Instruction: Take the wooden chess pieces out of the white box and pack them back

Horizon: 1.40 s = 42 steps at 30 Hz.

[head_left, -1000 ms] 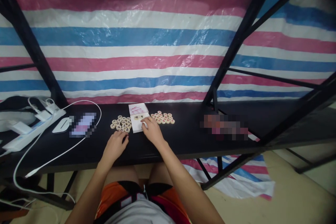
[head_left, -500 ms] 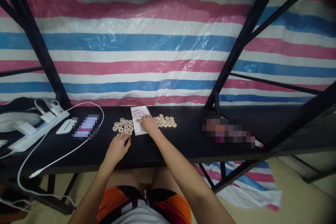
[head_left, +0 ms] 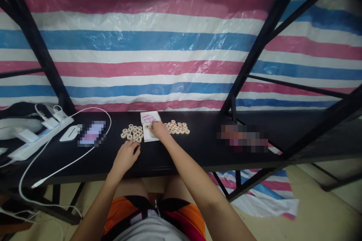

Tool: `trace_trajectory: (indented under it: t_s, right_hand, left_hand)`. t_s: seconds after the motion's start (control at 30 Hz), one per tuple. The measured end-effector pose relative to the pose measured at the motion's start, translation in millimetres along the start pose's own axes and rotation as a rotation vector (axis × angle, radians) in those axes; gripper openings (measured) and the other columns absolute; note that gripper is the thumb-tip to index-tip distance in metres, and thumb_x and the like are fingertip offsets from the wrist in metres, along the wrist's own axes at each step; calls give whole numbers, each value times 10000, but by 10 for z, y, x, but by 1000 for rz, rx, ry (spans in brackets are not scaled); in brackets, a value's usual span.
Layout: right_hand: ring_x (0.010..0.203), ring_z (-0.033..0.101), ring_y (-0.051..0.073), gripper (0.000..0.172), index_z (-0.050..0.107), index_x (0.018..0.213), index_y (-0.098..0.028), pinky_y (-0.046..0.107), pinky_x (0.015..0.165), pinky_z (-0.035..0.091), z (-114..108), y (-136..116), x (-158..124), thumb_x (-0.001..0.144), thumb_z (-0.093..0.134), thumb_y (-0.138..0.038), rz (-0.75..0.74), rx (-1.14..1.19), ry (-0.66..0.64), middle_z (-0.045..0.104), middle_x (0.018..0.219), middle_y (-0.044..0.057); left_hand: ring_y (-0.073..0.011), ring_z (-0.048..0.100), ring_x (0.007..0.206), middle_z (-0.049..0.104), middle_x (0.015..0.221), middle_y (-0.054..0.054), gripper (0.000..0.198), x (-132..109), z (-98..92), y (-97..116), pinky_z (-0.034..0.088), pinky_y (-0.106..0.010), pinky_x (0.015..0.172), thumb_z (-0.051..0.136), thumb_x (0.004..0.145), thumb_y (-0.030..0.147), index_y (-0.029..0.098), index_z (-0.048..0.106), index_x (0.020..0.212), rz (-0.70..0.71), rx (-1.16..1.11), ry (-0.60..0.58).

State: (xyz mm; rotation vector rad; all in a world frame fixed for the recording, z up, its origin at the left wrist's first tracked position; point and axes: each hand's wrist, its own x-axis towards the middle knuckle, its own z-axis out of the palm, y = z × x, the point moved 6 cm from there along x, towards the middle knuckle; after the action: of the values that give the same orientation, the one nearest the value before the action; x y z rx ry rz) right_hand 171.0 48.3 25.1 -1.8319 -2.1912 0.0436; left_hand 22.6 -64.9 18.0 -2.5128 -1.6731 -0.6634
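Right hand (head_left: 159,129) over open white box (head_left: 148,137), round pieces (head_left: 147,126) inside

This looked like living quarters, home or dorm, though which was unclear: a striped sheet (head_left: 147,39) hung behind the desk (head_left: 203,152), black posts (head_left: 253,58) rose along it, a power strip (head_left: 31,145) crowded its left end, and game discs (head_left: 135,134) lay mid-desk.

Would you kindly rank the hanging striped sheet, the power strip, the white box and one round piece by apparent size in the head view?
Largest first:
1. Striped sheet
2. Power strip
3. White box, partly covered by the right hand
4. Round piece
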Motion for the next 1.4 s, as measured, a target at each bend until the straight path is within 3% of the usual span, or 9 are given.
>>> trace_trajectory:
  t_s: [0.13,0.27,0.33,0.43,0.57,0.8,1.2,1.4]
  right_hand:
    - [921,595,209,214,602,1021,-173,305,800,431,-134,89,-166,839,512,-239,-1,187,149,645,1004,103]
    - [883,574,180,215,595,1022,-190,310,820,431,-262,121,-565,837,509,-256,-79,496,364,623,986,67]
    - [812,581,152,227,591,1030,-191,277,753,453,-209,83,-762,824,530,-263,-157,683,322,627,959,48]
    - [742,589,128,225,601,1021,-196,238,657,456,-51,-13,-988,821,547,-284,-233,842,143,645,898,22]
    - [781,581,137,176,641,965,-205,270,749,455,3,-99,-1137,809,568,-238,-293,747,122,643,903,25]
    - [828,571,151,135,658,912,-202,275,790,439,-3,-94,-1118,781,626,-201,-300,697,132,635,876,24]
    - [798,558,141,95,657,887,-202,252,761,425,-64,-107,-1152,817,609,-244,-279,654,115,633,852,14]
    - [774,569,129,124,660,886,-190,241,761,428,-54,-82,-1141,840,546,-181,-260,643,133,631,855,20]
  left_hand:
    - [-234,554,907,643,949,-82,225,4,22,-16,437,-356,818,443,898,251,171,649,941,8,-1,1]
    - [-232,558,902,643,939,-76,216,4,22,-4,439,-361,825,446,891,246,181,647,936,27,-43,21]
    - [-229,563,907,642,935,-73,213,0,18,10,442,-363,834,446,888,239,182,646,933,39,-91,17]
    - [-220,574,920,639,947,-67,209,-8,17,26,451,-355,846,455,883,253,187,644,944,55,-190,-8]
    - [-201,591,927,640,987,-58,224,-20,1,22,466,-329,845,493,870,301,204,635,1014,65,-307,-4]
    - [-209,578,996,658,1033,-49,300,-25,-37,103,445,-354,917,533,852,316,244,634,1125,173,-326,-64]
    - [-197,570,975,651,1015,-55,271,-24,-31,134,441,-338,892,505,879,313,257,668,1087,185,-299,-126]
    - [-203,569,954,642,973,-56,211,-12,-41,110,437,-333,863,501,868,297,210,660,976,92,-237,-71]
